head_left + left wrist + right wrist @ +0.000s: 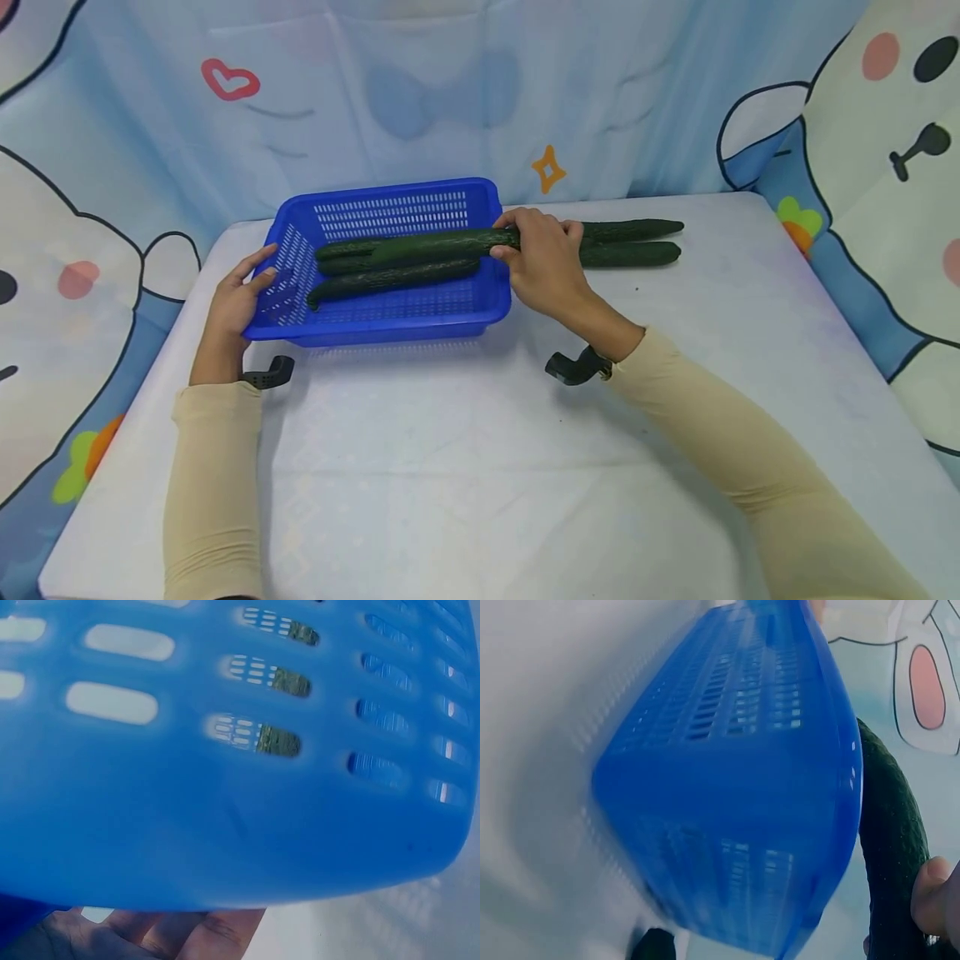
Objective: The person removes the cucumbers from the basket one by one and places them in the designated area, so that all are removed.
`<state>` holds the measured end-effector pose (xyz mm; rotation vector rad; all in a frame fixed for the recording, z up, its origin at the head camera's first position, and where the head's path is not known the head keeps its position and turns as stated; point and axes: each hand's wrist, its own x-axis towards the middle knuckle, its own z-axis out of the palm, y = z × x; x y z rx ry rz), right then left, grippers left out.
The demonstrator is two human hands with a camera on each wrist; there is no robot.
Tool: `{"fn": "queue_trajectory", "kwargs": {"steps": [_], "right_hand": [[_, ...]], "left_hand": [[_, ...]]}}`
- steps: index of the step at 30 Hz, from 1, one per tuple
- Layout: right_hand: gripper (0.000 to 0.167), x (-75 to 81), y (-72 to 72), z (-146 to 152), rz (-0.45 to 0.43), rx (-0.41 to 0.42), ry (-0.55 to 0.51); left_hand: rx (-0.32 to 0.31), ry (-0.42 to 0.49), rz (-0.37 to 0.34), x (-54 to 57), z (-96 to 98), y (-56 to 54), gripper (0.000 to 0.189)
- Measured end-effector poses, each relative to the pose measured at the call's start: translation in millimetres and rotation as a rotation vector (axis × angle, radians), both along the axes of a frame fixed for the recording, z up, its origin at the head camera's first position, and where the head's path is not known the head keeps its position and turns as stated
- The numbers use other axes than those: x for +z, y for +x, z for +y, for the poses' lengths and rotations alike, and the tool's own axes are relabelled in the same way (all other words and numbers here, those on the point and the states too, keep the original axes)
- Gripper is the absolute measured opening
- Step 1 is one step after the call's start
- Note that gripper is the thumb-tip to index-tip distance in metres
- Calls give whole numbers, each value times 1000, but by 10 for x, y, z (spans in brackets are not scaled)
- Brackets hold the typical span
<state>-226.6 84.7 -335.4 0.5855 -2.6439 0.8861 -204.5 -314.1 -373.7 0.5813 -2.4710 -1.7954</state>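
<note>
A blue plastic basket (397, 331) with slotted walls stands on the table, several cucumbers lying in it, the front one (393, 281) with a bent tip. My left hand (231, 307) grips the left rim; the left wrist view shows its fingers (217, 934) at the basket's edge. My right hand (542, 258) holds a long dark green cucumber (438, 245) near one end, thumb in front. That cucumber reaches over the right rim and above the others; in the right wrist view, the held cucumber (889, 817) passes beside the rim.
Two more cucumbers lie beyond my right hand, a rear one (637, 230) and a front one (633, 254). The white tablecloth (450, 467) covers the table, and a printed blue curtain (585, 92) hangs along its far edge.
</note>
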Motion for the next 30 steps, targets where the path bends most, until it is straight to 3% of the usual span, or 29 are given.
{"fn": "queue_trajectory", "kwargs": {"steps": [18,30], "right_hand": [[33,-97,26,690,10,-81,8],[34,-68,50,1106,78,-106,64]], "left_hand": [[8,6,-14,5,-5,3,43],[-13,-28,10,15,-21,5,43]]}}
